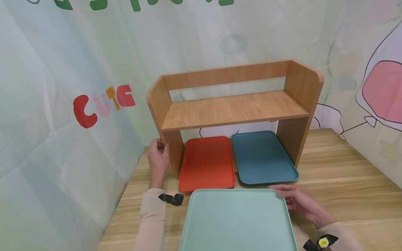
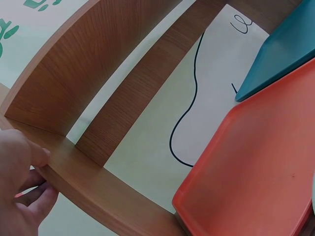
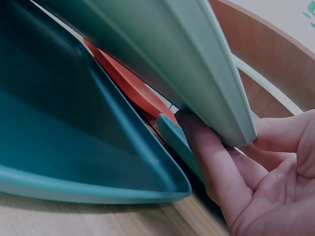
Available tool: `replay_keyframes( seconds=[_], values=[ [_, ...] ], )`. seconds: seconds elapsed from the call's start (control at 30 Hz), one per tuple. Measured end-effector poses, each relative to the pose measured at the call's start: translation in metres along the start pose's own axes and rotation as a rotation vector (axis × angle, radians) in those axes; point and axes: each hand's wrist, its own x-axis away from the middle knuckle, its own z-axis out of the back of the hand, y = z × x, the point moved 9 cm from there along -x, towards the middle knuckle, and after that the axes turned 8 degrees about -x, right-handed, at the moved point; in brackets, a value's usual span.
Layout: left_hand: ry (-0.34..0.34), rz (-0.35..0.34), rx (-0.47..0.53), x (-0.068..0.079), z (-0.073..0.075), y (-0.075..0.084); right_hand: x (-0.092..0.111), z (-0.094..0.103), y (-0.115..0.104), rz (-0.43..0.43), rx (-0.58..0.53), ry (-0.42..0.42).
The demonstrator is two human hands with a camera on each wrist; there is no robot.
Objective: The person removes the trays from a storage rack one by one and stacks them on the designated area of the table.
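Observation:
My left hand [image 1: 158, 157] grips the front edge of the left side panel of a wooden desktop shelf [image 1: 235, 106], thumb on one face and fingers on the other in the left wrist view. My right hand [image 1: 299, 202] pinches a mint green tray [image 1: 238, 219] near its far right corner, above the table. An orange-red tray [image 1: 207, 162] lies in the left half of the space under the shelf board, its front end sticking out. Beside it on the right lies a blue tray [image 1: 263, 157]. Below the mint tray, the right wrist view shows a teal tray [image 3: 74, 123].
The shelf stands on a wood-grain table [image 1: 339, 174] near its back edge. Printed cloth [image 1: 94, 52] hangs behind and on both sides, close to the shelf's left end. Dark straps with small devices [image 1: 176, 199] sit at both wrists.

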Motion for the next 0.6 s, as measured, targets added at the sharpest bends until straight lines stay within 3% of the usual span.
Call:
replay_keyframes(
  seconds=[0.37, 0.6],
  values=[
    [-0.004, -0.002, -0.003, -0.0001, -0.001, -0.0017, -0.0046, -0.0038, 0.0055, -0.027, -0.02, -0.041],
    [-0.006, -0.003, -0.001, -0.0005, -0.0013, -0.0019, -0.0059, -0.0007, 0.009, -0.057, -0.005, -0.004]
  ],
)
